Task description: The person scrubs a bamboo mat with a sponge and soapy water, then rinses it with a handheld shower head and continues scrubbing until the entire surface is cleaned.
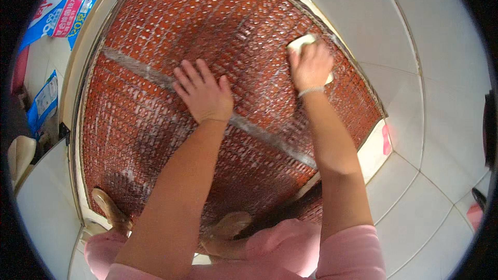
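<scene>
Head view: I see the left hand (205,94) with fingers spread, holding nothing, laid on a wet reddish-brown mat (259,85) crossed by a grey band (140,70). The right hand (313,67) grips a pale block (302,43) on the mat's right side. A blue-and-pink package (78,6) sits far left, beyond the mat.

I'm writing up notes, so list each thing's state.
Mat: spread out, shiny as if wet
Cream block: held, partly hidden
Left hand: open, palm down on mat
Right hand: closed around block
Blue bag: open or sealed, cannot tell
</scene>
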{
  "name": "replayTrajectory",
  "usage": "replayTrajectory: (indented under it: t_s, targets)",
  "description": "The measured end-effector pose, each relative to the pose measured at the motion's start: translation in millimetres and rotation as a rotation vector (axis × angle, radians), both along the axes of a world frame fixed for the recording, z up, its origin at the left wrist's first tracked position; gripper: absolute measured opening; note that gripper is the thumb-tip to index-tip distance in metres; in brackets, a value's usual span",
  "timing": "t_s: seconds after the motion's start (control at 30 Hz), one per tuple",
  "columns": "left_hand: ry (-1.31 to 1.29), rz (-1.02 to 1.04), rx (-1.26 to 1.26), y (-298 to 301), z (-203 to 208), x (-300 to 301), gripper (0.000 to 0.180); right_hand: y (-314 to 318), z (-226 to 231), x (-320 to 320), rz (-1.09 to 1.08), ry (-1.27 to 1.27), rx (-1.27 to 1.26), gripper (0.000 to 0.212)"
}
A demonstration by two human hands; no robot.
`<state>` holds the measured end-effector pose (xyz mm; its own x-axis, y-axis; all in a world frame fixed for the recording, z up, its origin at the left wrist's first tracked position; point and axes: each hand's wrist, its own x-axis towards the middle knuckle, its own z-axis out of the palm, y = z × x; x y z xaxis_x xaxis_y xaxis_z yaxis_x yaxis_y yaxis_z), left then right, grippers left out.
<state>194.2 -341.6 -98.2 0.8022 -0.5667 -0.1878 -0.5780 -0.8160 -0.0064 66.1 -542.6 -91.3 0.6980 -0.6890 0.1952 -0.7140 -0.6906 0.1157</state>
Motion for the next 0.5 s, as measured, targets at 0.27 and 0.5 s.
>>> replayTrajectory:
  t_s: [0.27,0.5]
  targets:
    - [0.334,-0.707,-0.058,116,10,57,0.07,249,36,-15,0.403,0.578,0.822,0.051]
    - [0.075,-0.296,0.11,289,11,161,0.071,173,13,122,-0.096,-0.113,0.157,0.036]
